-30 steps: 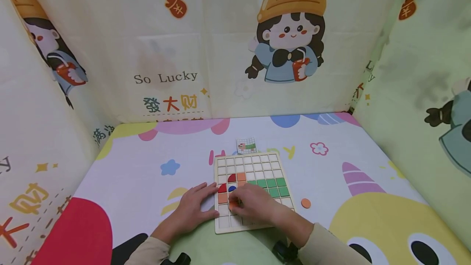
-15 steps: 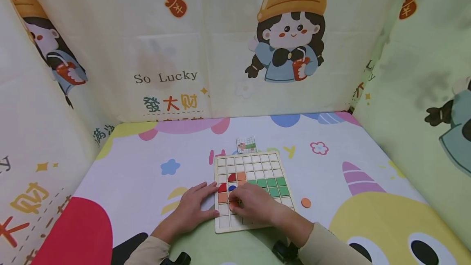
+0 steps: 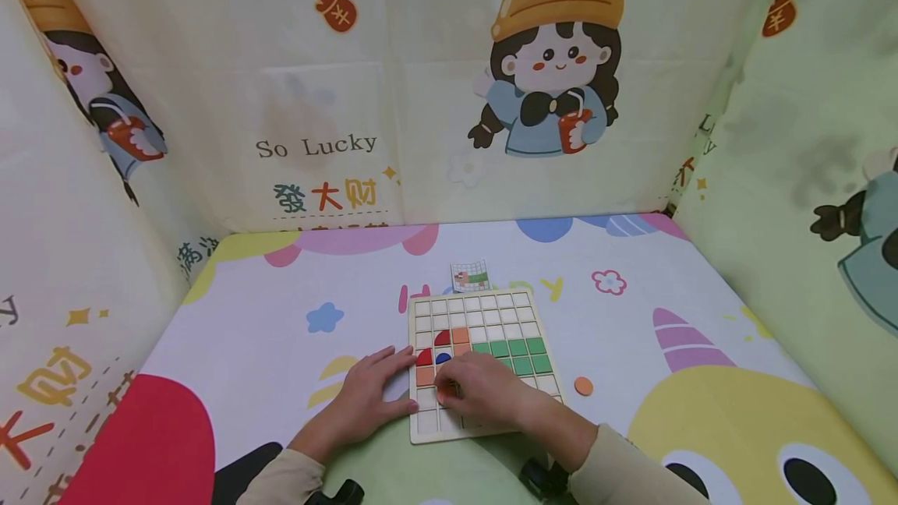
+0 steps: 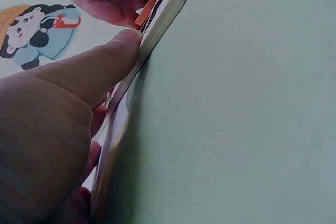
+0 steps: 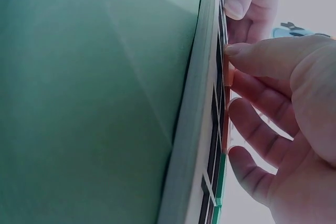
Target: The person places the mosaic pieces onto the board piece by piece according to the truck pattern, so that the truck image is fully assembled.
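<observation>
A wooden grid board (image 3: 429,438) lies on the table, with green square tiles (image 3: 517,348), orange square tiles (image 3: 425,376), red rounded tiles (image 3: 442,338) and a blue rounded tile (image 3: 443,358) in its cells. My left hand (image 3: 372,396) rests against the board's left edge, thumb and fingertips touching the rim. Over the lower left cells, my right hand (image 3: 487,388) pinches a small orange tile (image 5: 228,72) between thumb and index finger, at the board's surface. The right hand covers several cells, and the held tile's full outline is hidden.
Behind the board lies a small card (image 3: 469,277) printed with a coloured grid pattern. An orange disc (image 3: 583,386) sits on the tablecloth right of the board. A printed cloth (image 3: 428,100) hangs around the back and both sides of the table.
The right hand's fingertips and the orange tile have shifted very slightly at the same cell. The left hand and the board have stayed in place.
</observation>
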Demonstrator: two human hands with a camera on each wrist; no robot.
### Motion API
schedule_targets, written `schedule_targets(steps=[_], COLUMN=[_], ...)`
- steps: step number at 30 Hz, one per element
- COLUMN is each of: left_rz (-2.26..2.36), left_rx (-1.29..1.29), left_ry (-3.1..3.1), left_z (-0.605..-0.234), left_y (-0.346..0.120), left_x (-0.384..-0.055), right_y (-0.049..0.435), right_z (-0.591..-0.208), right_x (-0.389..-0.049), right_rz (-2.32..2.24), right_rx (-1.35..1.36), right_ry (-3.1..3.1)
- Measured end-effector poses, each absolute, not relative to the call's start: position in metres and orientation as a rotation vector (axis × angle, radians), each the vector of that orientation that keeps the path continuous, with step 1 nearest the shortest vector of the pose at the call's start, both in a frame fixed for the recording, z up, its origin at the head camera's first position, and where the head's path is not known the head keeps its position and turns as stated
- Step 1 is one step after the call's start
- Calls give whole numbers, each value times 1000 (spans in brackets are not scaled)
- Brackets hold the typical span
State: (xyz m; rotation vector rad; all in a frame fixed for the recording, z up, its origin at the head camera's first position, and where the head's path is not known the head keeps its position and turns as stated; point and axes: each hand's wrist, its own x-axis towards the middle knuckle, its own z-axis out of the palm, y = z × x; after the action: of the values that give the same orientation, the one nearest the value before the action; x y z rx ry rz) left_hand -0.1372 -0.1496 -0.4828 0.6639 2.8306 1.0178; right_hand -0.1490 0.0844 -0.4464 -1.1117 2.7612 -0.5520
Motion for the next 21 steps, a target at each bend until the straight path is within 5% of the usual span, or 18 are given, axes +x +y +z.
schedule_targets(steps=[21], left_rz=[1026], left_rx=[638], left_ry=[2826], left_z=[-483], left_y=[-149], left_x=[-137], right_y=[95], right_z=[-436], right_x=[-153], right_rz=[-661], right_rx=[-1065], right_ry=[2727])
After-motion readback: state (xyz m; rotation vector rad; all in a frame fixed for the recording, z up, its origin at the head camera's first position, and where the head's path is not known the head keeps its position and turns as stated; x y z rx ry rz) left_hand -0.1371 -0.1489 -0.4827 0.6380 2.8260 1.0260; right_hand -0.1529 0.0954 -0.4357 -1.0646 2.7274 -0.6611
